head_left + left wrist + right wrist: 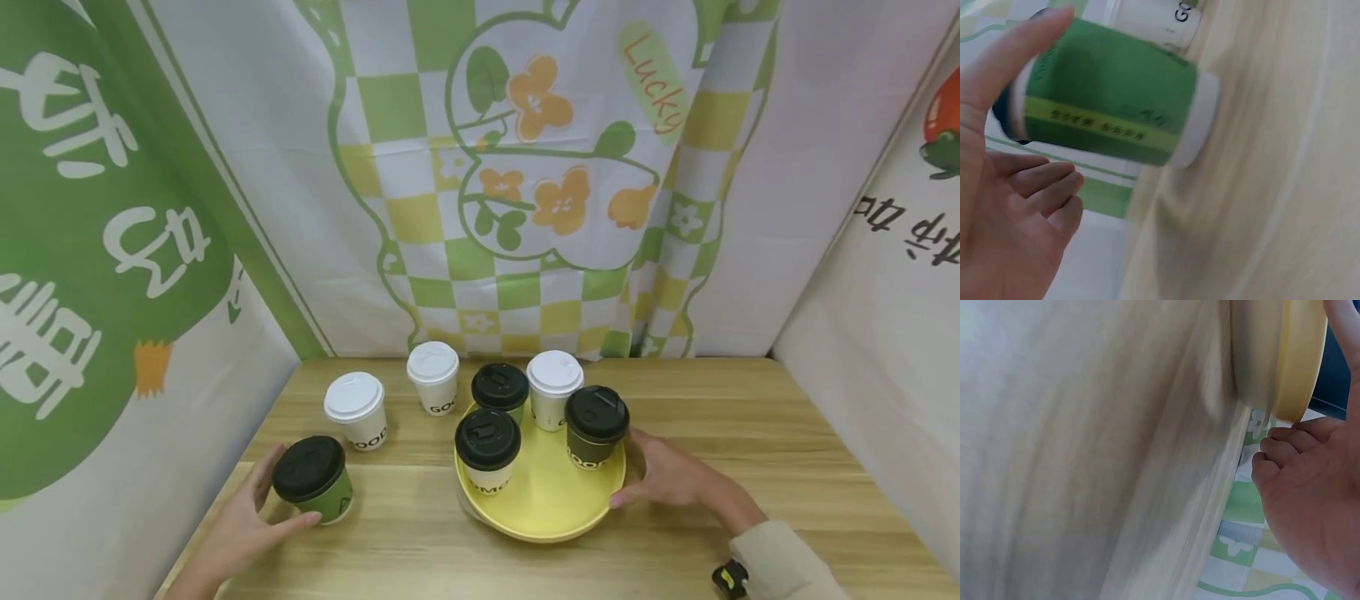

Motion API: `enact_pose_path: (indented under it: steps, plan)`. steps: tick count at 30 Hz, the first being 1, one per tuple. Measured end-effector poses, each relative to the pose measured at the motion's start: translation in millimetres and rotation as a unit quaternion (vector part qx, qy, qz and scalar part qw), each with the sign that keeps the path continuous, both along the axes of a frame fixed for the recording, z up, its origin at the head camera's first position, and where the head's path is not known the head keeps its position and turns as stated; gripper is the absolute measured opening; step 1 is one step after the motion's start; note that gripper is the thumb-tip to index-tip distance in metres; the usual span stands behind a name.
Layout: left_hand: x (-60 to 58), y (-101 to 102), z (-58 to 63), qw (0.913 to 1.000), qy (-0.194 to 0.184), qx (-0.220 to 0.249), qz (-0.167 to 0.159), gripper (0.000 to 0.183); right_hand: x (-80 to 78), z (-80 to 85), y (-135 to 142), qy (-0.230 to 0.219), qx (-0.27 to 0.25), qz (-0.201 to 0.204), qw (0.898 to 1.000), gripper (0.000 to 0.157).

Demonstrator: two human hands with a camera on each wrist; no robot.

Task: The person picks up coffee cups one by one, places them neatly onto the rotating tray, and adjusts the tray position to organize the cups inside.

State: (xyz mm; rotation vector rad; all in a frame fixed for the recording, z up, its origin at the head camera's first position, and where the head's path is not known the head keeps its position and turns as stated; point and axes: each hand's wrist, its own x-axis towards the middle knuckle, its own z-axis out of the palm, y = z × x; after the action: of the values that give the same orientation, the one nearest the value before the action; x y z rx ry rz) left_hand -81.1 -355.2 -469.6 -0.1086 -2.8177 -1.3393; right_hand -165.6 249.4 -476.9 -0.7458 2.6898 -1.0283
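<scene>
In the head view my left hand (243,525) is at a green paper cup (330,496) with a black lid. Its thumb and fingers are spread to either side. In the left wrist view the thumb lies across the lid end of the cup (1110,94), and the loosely bent fingers (1054,187) show beside it, not wrapped round it. My right hand (667,471) holds the right side of a round yellow tray (547,508), thumb in front and fingers behind. Three black-lidded cups, one of them a dark cup (596,429) near this hand, and a white-lidded cup (553,387) stand at the tray.
Two white cups with white lids, a left one (356,408) and a farther one (435,377), stand on the wooden table (405,533) between the green cup and the tray. A patterned curtain (540,308) hangs behind. A small black object (729,577) is by the right sleeve.
</scene>
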Motion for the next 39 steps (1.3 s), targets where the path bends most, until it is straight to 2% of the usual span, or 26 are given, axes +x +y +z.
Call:
enact_pose_path:
  steps: [2, 4, 6, 9, 16, 21, 24, 32, 35, 39]
  plan:
    - [-2.2, 2, -5.4, 0.9992, 0.019, 0.036, -0.004, 0.115, 2.0, -1.3, -1, 0.007, -0.007, 0.001, 1.0, 0.124]
    - [-3.7, 5, -8.7, 0.9983, 0.027, 0.051, -0.002, 0.108, 4.3, -2.1, -3, 0.007, -0.015, -0.001, 1.0, 0.123]
    - [-5.5, 7, -10.7, 0.9977, 0.035, 0.058, 0.001, 0.1, 6.8, -3.1, -4, 0.013, -0.018, 0.001, 1.0, 0.123]
    - [-8.3, 11, -11.8, 0.9972, 0.042, 0.062, 0.002, 0.09, 12.0, -3.4, -5, 0.008, -0.019, -0.017, 1.0, 0.124]
    - [-8.3, 16, -14.3, 0.9949, 0.064, 0.078, -0.002, 0.08, 23.5, -4.8, -12, 0.002, -0.028, -0.049, 0.998, 0.128]
    - [-8.5, 18, -16.4, 0.9947, 0.062, 0.082, -0.001, 0.077, 32.3, -7.1, -17, 0.003, -0.027, -0.066, 0.997, 0.134]
    - [-8.6, 20, -15.8, 0.9953, 0.054, 0.081, 0.006, 0.077, 38.6, -6.7, -18, 0.015, -0.025, -0.061, 0.998, 0.136]
    - [-5.4, 27, -9.5, 0.9976, 0.029, 0.056, 0.03, 0.082, 62.6, 8.2, -9, 0.028, 0.01, -0.056, 0.998, 0.135]
    - [-4.1, 30, -4.6, 0.9981, 0.017, 0.044, 0.039, 0.084, 62.1, 13.9, -5, 0.038, 0.027, -0.058, 0.997, 0.135]
    - [-3.6, 40, 3.6, 0.9982, 0.001, 0.033, 0.05, 0.085, 50.6, 16.2, -1, 0.044, 0.034, -0.057, 0.997, 0.136]
